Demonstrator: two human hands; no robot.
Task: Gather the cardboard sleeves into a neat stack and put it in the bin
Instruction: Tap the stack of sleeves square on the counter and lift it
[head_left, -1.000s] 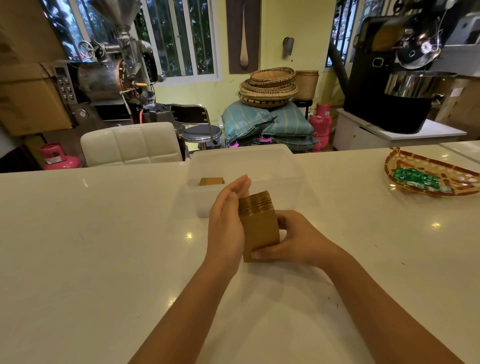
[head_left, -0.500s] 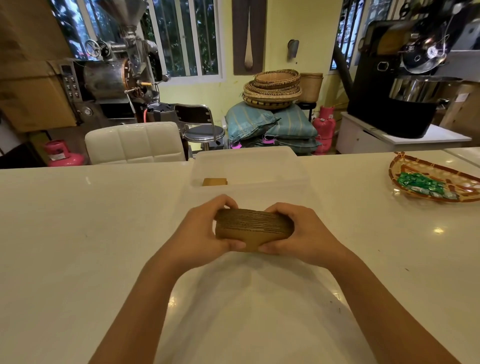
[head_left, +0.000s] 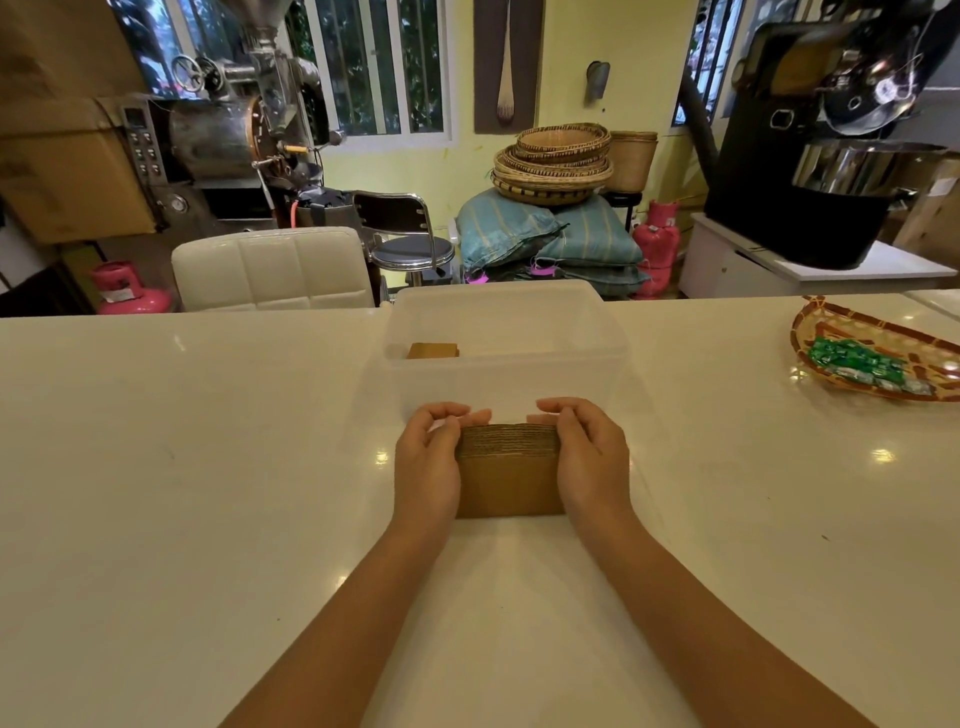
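Right, head view, centre of the frame: the stack of cardboard sleeves (head_left: 510, 470) stands on the white counter (head_left: 182, 493), and both hands are clamped on it. Left hand (head_left: 427, 462) presses flat against the stack's left end, fingers (head_left: 441, 415) curled over the top edge; right hand (head_left: 587, 457) mirrors it on the right end, fingertips hooked over the ridged top. So each hand is closed on the stack, squeezing it between the palms (the brown face of the nearest sleeve shows between the two wrists, its lower edge down on the counter). Just behind the fingers, touching distance, sits the clear plastic bin (head_left: 597, 332), upper middle of the frame, and inside it at the left lies another brown sleeve bundle (head_left: 432, 351). The stack in hand is outside the bin, on the near side of its front wall. Over at the right edge, well apart, a woven tray (head_left: 831, 322) carries green wrapped packets (head_left: 852, 361). Beyond the counter, upper left, a white padded chair (head_left: 270, 270) faces in; upper middle, a pile of woven baskets (head_left: 556, 161) rests on blue sacks (head_left: 545, 234).
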